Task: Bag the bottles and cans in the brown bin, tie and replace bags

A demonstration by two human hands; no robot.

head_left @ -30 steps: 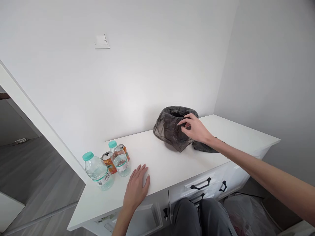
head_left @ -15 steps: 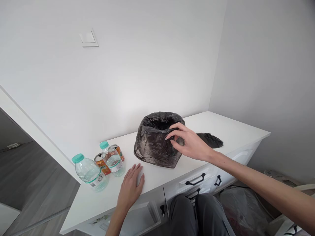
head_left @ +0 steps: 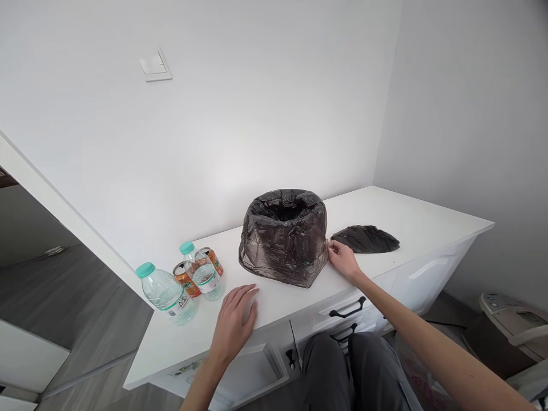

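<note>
A black plastic garbage bag (head_left: 285, 245) stands on the white countertop, its mouth open upward and its upper edge folded outward over a round rim. The container inside is hidden by the plastic. My right hand (head_left: 342, 260) is at the bag's lower right side, fingertips pinched on the loose edge of the plastic. My left hand (head_left: 233, 317) rests flat on the counter near the front edge, fingers stretched out, holding nothing. Left of it stand two clear bottles with green caps, a front bottle (head_left: 169, 297) and a rear bottle (head_left: 203, 274), beside two orange cans (head_left: 187, 279).
A second black plastic bag (head_left: 366, 238) lies flattened on the counter (head_left: 428, 220), right of the standing one. Drawers with black handles (head_left: 347, 308) are below the counter edge. A light switch (head_left: 155, 65) is on the wall behind. A beige appliance (head_left: 514, 319) stands at the lower right.
My right hand has moved down and right from the bag's rim to its lower side. The flattened bag is now fully in sight. My left hand stays on the counter.
</note>
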